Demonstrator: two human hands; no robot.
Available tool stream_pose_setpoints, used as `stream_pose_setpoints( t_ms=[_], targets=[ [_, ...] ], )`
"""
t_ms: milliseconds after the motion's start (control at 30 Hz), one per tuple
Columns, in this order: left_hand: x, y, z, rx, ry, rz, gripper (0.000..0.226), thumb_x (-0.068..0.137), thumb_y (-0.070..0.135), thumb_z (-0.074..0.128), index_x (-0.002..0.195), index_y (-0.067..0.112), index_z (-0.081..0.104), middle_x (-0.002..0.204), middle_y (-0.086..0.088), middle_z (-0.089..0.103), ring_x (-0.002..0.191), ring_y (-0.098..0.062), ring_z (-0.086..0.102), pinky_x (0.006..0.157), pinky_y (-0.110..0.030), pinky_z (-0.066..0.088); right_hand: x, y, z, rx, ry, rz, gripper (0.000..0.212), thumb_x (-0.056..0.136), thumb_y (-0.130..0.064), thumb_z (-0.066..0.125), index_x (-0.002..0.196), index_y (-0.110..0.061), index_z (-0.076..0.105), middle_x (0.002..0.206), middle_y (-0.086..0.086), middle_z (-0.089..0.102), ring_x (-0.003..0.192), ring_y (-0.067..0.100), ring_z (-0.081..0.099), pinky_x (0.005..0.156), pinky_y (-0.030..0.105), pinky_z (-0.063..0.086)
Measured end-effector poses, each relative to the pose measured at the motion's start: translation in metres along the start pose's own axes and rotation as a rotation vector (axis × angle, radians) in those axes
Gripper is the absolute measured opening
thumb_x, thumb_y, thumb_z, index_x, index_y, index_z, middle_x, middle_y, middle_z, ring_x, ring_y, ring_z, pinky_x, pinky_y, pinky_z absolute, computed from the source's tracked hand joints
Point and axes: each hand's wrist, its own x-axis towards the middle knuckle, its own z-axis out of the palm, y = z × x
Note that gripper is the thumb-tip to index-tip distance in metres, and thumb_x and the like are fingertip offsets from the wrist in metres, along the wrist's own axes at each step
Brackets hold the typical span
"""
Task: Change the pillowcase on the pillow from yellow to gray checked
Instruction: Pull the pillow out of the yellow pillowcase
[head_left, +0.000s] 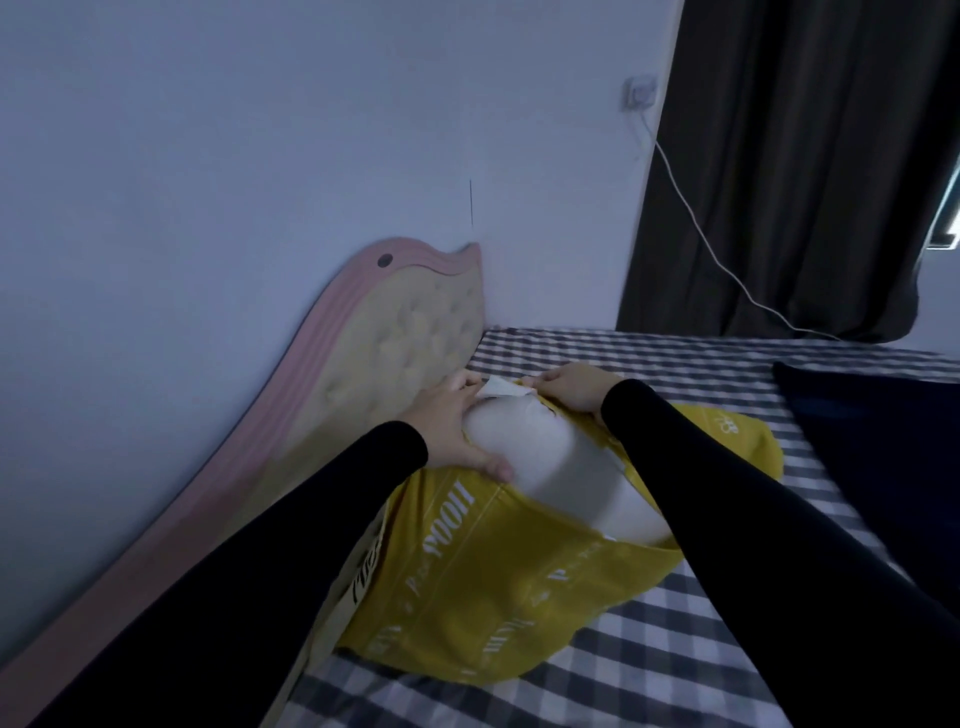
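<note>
A white pillow (545, 457) lies on the bed, its far end bare and its near end still inside the yellow printed pillowcase (498, 587). My left hand (457, 426) grips the pillow's far left side, thumb on the edge of the yellow cloth. My right hand (566, 387) holds the far right edge of the pillowcase opening, by a small white tag (496, 387) at the pillow's end. No loose gray checked pillowcase shows in view.
The bed carries a gray checked sheet (691, 654). A pink and beige padded headboard (405, 338) leans on the wall at left. A dark blue blanket (878, 441) lies at right. Dark curtains (789, 171) and a white charger cable (711, 244) hang behind.
</note>
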Motion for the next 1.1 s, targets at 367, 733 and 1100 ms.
stream_pose_setpoints(
  t_ms=[367,733,1100],
  targets=[
    [0.007,-0.009,-0.009,0.013,0.223,0.354,0.071,0.029,0.079,0.068,0.076,0.025,0.065,0.107,0.018,0.048,0.107,-0.005,0.033,0.097,-0.019,0.022,0.021,0.005,0.002,0.112,0.184,0.136,0.049,0.095,-0.044,0.051,0.128,-0.009,0.059,0.131,0.012,0.059,0.119,0.028,0.055,0.087,0.026,0.042],
    [0.004,-0.027,-0.043,-0.151,0.193,0.069,0.076,0.024,0.065,0.076,0.090,0.036,0.053,0.095,0.026,0.054,0.083,0.008,0.049,0.069,-0.006,0.034,0.015,-0.020,-0.011,0.251,0.169,-0.150,0.064,0.089,-0.063,0.044,0.128,-0.015,0.059,0.136,0.003,0.054,0.128,0.022,0.048,0.112,0.038,0.031],
    [0.024,0.017,-0.029,0.295,0.260,0.134,0.070,0.047,0.091,0.048,0.088,0.035,0.060,0.094,0.018,0.058,0.096,-0.010,0.052,0.090,-0.035,0.036,0.014,0.019,0.006,0.105,0.295,-0.340,0.027,0.088,-0.058,0.053,0.098,-0.037,0.067,0.098,-0.011,0.069,0.103,0.013,0.060,0.102,0.044,0.040]
  ],
)
